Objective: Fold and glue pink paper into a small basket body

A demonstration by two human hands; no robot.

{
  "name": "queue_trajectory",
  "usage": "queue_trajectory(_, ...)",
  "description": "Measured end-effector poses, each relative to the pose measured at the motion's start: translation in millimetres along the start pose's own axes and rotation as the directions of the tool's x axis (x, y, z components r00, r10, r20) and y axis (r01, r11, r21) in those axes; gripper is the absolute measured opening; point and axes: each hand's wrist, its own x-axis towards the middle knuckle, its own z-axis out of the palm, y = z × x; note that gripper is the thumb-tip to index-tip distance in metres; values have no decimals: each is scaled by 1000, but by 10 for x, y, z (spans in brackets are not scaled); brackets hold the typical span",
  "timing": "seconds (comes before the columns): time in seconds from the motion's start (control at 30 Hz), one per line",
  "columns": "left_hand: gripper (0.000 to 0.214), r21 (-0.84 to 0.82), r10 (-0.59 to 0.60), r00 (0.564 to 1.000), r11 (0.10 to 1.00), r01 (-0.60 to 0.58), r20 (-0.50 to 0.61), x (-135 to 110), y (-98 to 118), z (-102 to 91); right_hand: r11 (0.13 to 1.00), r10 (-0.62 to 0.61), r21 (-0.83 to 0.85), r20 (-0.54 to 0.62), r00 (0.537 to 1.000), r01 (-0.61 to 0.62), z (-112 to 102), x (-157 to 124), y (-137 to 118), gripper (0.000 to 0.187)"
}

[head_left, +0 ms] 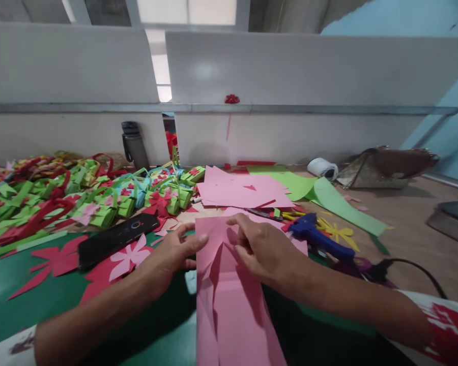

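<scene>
Folded pink paper [240, 315]: centre to six o'clock; probably light, pliant, easily creased; best held by its long edges.
Right hand [261, 246]: paper's one o'clock; fingers curled against it, pinch indeterminable.
Left hand [173, 251]: paper's ten o'clock; loosely open, thumb at edge, nothing clasped.

Backlit Scene with Wide-Angle Distortion

The window [187, 11] at top centre is the brightest area. Overall light is subdued. A diffuse glare spot marks the white panel [290, 66]; sheen appears on the table [7, 310] at left. The arms [110, 305] cast dark shadows below. The right hand [257, 241] shades the sheet [229, 325]. Fine detail is soft; outer edges appear stretched.
</scene>
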Motion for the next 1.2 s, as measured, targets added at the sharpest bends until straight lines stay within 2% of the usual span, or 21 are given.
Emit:
queue_trajectory(0.1, 65, -127, 25, 998, 992, -17, 65, -76, 83, 139, 998, -16, -57, -49, 999, 14, 47, -32, -8, 34)
queue_trajectory(0.2, 64, -114, 77, 996, 991, -72, 44, -99, 117, 243, 999, -35, -44, -59, 998, 33, 89, -47, -8, 33)
queue_trajectory(0.27, 60, -109, 68, 997, 992, -65, 27, -77, 102, 276, 1000, -25, -11, -51, 998, 25, 92, -53, -16, 33)
queue_trajectory(0.43, 36, -135, -40, 999, 990, 37, -16, -8, 41, 258, 997, -3, 81, -42, 999, 6, 46, -76, -44, 33)
queue_trajectory(0.6, 33, -177, -22, 999, 984, 15, -35, 7, 32, 218, 986, 50, 163, -34, 998, -44, 10, -91, -50, 31)
queue_trajectory(0.67, 32, -188, -13, 998, 982, 2, -60, 10, 28, 217, 983, 60, 180, -68, 996, -47, 20, -86, -35, 39)
queue_trajectory(0.77, 34, -201, 1, 998, 980, -13, -63, 10, 22, 221, 981, 14, 193, -207, 978, 27, 74, -73, 21, 68)
queue_trajectory(0.83, 34, -221, 14, 999, 975, -24, -45, 2, 21, 224, 970, 17, 239, -238, 971, 42, 117, -67, 65, 83)
queue_trajectory(0.97, 35, -249, -11, 1000, 968, 9, -6, -28, 36, 240, 889, 125, 453, -99, 987, -67, 150, -65, 112, 97)
queue_trajectory(1.2, 32, -292, -104, 992, 949, 120, 71, -50, 81, 270, 788, 222, 583, 32, 975, -198, 91, -58, 133, 93)
